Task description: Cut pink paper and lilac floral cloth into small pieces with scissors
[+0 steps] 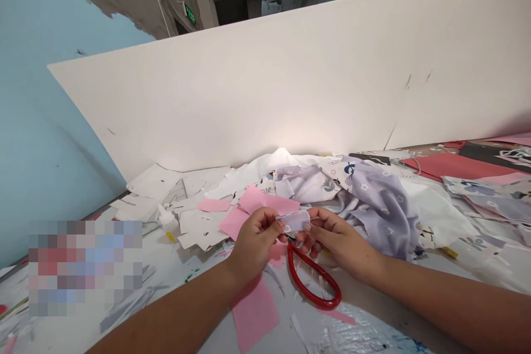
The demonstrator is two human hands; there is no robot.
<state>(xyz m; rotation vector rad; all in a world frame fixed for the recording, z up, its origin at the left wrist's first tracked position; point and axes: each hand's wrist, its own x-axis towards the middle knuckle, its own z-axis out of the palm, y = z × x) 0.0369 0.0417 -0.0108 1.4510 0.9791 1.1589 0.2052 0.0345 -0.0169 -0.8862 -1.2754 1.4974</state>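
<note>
A small lavender strip with a pale flower print [295, 221] is stretched between my two hands above the table. My left hand [257, 240] pinches its left end between thumb and fingers. At the other end, my right hand [334, 232] grips it the same way. Red-handled scissors [327, 303] show just below the strip, with one loop toward me. Their blades are mostly hidden under my fingers, and I cannot tell whether the right hand's lower fingers also hold them. Pink sheets [256, 315] lie under and beside my left hand.
Crumpled lavender and white printed fabric [384, 191] is heaped behind my hands. A white glue bottle [168, 220] and white card pieces [203, 229] lie left. Red sheets [464, 166] and more scraps lie right. A tall white board [265, 94] stands behind; a left patch is pixelated.
</note>
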